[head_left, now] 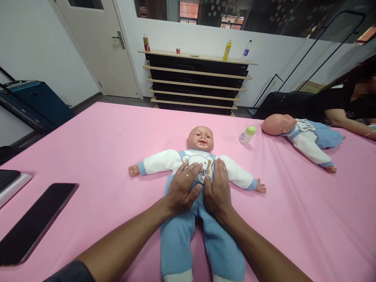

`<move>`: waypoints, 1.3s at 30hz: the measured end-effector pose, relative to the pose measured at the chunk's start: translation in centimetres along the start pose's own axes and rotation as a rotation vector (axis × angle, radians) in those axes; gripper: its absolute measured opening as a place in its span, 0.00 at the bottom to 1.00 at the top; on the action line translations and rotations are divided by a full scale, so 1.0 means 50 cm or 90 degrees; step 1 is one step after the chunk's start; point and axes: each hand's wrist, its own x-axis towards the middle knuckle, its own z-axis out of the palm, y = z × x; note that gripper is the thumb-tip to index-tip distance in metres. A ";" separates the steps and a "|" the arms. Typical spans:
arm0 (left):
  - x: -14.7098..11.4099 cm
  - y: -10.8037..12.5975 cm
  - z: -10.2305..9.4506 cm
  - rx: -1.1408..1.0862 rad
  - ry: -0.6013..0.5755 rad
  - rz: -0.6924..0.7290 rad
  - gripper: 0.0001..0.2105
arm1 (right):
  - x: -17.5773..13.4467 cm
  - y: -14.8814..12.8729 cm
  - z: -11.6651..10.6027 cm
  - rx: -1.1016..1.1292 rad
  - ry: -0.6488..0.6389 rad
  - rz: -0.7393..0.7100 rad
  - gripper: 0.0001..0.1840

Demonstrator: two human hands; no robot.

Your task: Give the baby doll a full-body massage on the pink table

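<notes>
Two hands lie flat on a baby doll (197, 156). The left hand (183, 188) is open, fingers spread, pressing on the doll's tummy. The right hand (217, 188) is open too, flat just beside it. Neither one grips anything. The doll lies on its back in the middle of the pink surface (102, 137), head at 12 o'clock. It looks soft and light, with a hard head; its body is the best place to hold. At 2 o'clock lie a small bottle (247, 135) and another doll (302, 135).
</notes>
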 end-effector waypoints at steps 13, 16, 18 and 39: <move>-0.003 -0.009 0.020 0.048 0.047 -0.186 0.29 | 0.019 -0.030 -0.025 0.016 -0.170 -0.224 0.26; -0.006 -0.005 0.016 0.052 0.057 -0.131 0.30 | 0.022 -0.027 -0.018 -0.035 -0.167 -0.182 0.29; -0.007 -0.001 0.012 0.054 0.061 -0.097 0.30 | 0.022 -0.022 -0.014 -0.054 -0.161 -0.154 0.30; 0.008 -0.017 0.020 0.068 -0.007 -0.213 0.27 | 0.007 -0.021 -0.031 0.092 -0.137 -0.314 0.27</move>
